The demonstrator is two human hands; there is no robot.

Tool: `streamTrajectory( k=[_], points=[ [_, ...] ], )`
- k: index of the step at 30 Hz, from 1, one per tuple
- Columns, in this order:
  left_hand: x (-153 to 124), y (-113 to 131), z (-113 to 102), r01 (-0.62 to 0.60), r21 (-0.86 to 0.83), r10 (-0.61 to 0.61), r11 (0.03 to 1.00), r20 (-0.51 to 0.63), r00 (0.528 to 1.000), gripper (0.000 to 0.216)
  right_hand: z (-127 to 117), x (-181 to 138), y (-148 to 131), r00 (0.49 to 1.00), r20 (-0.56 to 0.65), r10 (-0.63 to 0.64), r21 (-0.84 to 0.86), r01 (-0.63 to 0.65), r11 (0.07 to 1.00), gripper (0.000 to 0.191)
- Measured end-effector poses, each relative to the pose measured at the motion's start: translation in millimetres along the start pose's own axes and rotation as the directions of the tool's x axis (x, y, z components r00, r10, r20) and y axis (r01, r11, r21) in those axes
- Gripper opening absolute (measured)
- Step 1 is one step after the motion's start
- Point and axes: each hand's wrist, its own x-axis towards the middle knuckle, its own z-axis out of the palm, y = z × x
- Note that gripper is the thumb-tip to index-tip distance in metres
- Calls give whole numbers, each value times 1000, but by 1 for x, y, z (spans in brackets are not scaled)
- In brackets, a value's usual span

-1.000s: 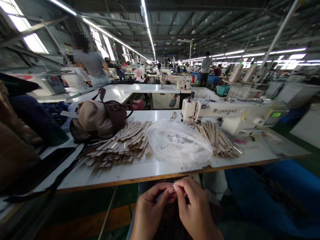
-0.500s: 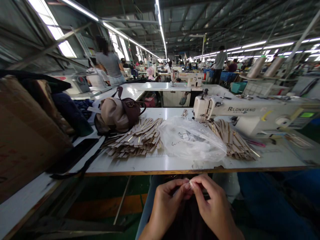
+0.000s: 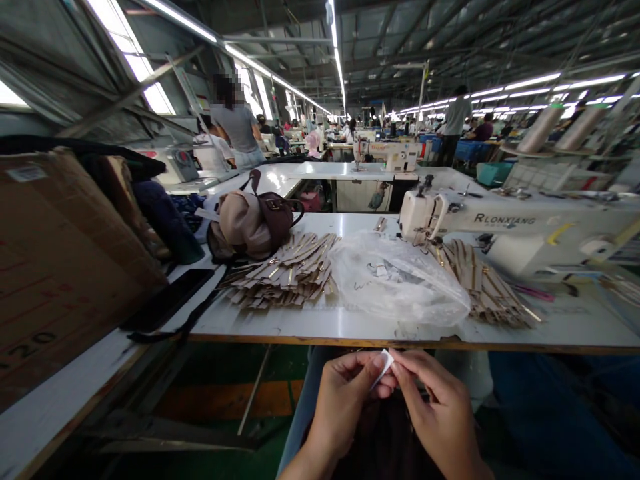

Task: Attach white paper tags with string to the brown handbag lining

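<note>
My left hand (image 3: 345, 400) and my right hand (image 3: 440, 413) meet in front of me, below the table's front edge, over dark fabric in my lap. Both pinch one small white label (image 3: 383, 367) between thumb and fingers. On the white table (image 3: 320, 323) above lie a stack of tan strips with metal fittings (image 3: 287, 270), a clear plastic bag (image 3: 397, 280) and a second stack of tan strips (image 3: 483, 283) beside the white sewing machine (image 3: 515, 227).
A tan and maroon handbag (image 3: 250, 223) sits at the table's far left. A cardboard box (image 3: 55, 267) and a dark phone (image 3: 167, 300) lie on the left bench. People stand and sit at further sewing tables behind.
The view has swung left and the hands now sit further right in it. The white label stands out more between my fingertips than before.
</note>
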Motion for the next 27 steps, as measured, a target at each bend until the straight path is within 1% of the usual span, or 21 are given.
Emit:
streamTrajectory(
  k=[2, 5, 7, 9, 11, 12, 14, 16, 17, 19, 24, 27],
  points=[
    [0, -1, 0, -22, 23, 22, 999, -3, 1000, 26, 1, -2, 2, 998, 5, 58, 31, -58, 998, 21],
    [0, -3, 1, -86, 115, 88, 990, -12, 996, 24, 1, -4, 5, 981, 23, 191, 93, -193, 977, 26],
    [-1, -3, 3, -128, 186, 130, 974, 5, 992, 23, 0, -4, 5, 976, 40, 214, 101, -217, 971, 21],
    [-2, -2, 4, -141, 215, 133, 966, 52, 990, 24, -1, -3, 4, 976, 48, 210, 81, -214, 974, 13],
    [-2, 0, 4, -117, 200, 94, 973, 121, 988, 26, -4, -1, 4, 969, 36, 243, 60, -245, 968, 14],
    [-1, 2, 3, -86, 180, 57, 980, 160, 985, 29, -5, 0, 4, 963, 33, 268, 64, -269, 961, 15],
    [1, 5, 1, 7, 122, -35, 992, 228, 973, 39, -8, 1, 4, 948, 46, 316, 116, -319, 941, 18],
    [4, 9, 0, 99, 65, -113, 993, 264, 958, 50, -11, 2, 5, 939, 69, 337, 183, -344, 921, 19],
    [5, 10, -1, 125, 49, -133, 991, 272, 953, 54, -12, 2, 5, 937, 74, 342, 199, -349, 916, 19],
    [8, 13, 0, 137, 55, -147, 989, 283, 948, 55, -14, 2, 6, 937, 67, 343, 189, -349, 918, 19],
    [13, 11, 1, 75, 134, -112, 988, 299, 948, 35, -14, 3, 9, 948, 40, 315, 101, -317, 943, 18],
    [13, 5, 2, 9, 180, -58, 984, 266, 962, 28, -11, 4, 3, 964, 10, 266, 44, -266, 963, 17]
  ],
)
